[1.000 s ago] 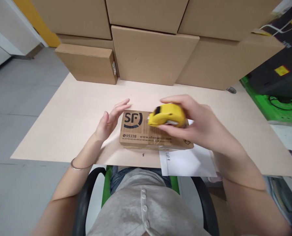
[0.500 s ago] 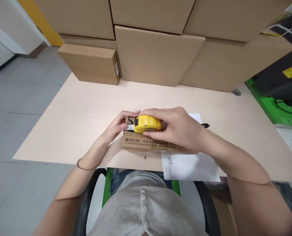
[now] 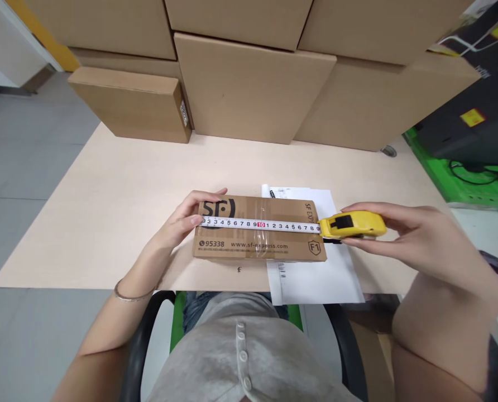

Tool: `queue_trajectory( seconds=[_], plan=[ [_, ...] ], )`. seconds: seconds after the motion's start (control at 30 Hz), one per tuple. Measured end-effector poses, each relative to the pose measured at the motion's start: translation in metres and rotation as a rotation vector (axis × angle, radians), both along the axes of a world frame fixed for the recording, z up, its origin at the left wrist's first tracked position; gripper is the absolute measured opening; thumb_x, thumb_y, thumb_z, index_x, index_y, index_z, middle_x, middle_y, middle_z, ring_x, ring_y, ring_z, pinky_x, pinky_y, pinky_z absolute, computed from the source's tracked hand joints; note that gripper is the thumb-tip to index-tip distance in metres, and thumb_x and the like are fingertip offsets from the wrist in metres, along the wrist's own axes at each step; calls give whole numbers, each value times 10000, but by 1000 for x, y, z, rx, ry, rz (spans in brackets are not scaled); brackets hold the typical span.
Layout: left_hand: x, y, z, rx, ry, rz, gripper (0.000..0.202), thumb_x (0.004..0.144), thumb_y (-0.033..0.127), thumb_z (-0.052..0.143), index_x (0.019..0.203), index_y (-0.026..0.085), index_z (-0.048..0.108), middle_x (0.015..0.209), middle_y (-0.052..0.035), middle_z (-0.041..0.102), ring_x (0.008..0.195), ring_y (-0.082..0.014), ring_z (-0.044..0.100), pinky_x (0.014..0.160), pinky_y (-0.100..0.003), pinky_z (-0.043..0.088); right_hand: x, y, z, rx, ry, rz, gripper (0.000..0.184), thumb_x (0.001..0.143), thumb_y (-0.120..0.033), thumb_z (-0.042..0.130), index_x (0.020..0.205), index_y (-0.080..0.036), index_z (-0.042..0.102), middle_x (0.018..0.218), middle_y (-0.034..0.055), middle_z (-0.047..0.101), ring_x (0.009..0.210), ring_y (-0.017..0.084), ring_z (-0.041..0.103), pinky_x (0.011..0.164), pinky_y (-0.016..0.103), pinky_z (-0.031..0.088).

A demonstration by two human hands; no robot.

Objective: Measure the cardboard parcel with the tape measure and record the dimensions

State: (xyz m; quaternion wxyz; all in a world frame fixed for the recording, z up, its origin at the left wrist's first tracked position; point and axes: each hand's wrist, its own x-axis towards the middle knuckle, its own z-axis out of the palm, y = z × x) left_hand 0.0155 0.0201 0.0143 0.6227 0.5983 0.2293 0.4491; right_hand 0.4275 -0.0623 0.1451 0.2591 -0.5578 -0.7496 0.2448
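Observation:
A small brown cardboard box (image 3: 240, 250) with black print and clear tape lies near the table's front edge. Across its top, the white blade (image 3: 232, 224) of a yellow tape measure (image 3: 365, 223) is pulled out from left to right. My left hand (image 3: 180, 223) is closed at the box's left end, its thumb pressing the blade's tip there. The yellow case sits just past the box's right end, gripped between thumb and fingers of my right hand (image 3: 416, 234). White paper (image 3: 320, 282) lies partly under the box.
Large cardboard boxes (image 3: 249, 89) stand stacked along the table's back. A flatter box (image 3: 127, 106) stands at the back left. To the right are a green tray (image 3: 437, 173) with dark equipment and a phone (image 3: 494, 262). Chair armrests flank my body.
My right hand has moved right with the tape measure case, drawing the blade out along the whole box top. My left hand stays at the box's left end. The view has shifted slightly.

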Motion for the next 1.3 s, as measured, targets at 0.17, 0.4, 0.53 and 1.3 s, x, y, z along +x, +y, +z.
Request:
queue_trajectory(
  seconds=[0.17, 0.4, 0.53, 1.3],
  plan=[
    [0, 1, -1, -4, -4, -1, 394, 921, 535, 758, 1241, 307, 739, 1445, -87, 737, 1571, -401, 490, 1226, -612, 459, 4, 5, -4, -2, 16, -8, 272, 852, -509, 844, 1098, -399, 809, 1065, -8, 846, 882, 292, 805, 717, 409, 656],
    [2, 2, -1, 26, -32, -6, 365, 936, 514, 750, 1236, 306, 737, 1406, -71, 754, 1541, -372, 536, 1168, -538, 524, 3, 6, 0, -48, -16, -5, 334, 853, -545, 840, 1115, -342, 806, 1078, 11, 838, 928, 287, 798, 821, 389, 652],
    [2, 5, -1, 67, -34, -1, 378, 931, 530, 761, 1236, 308, 749, 1349, -55, 774, 1404, -313, 661, 1083, -430, 574, 2, 5, 12, -22, -102, 24, 345, 881, -506, 821, 1155, -297, 796, 1097, 39, 836, 933, 274, 786, 836, 373, 630],
    [-41, -43, 8, 939, 483, 304, 834, 814, 553, 893, 1533, 263, 586, 1195, -151, 770, 1025, -283, 766, 797, -399, 633, -119, 38, -13, 154, 297, 169, 371, 867, -361, 870, 1192, -253, 727, 1116, 33, 819, 934, 222, 777, 798, 350, 634]
  ],
)
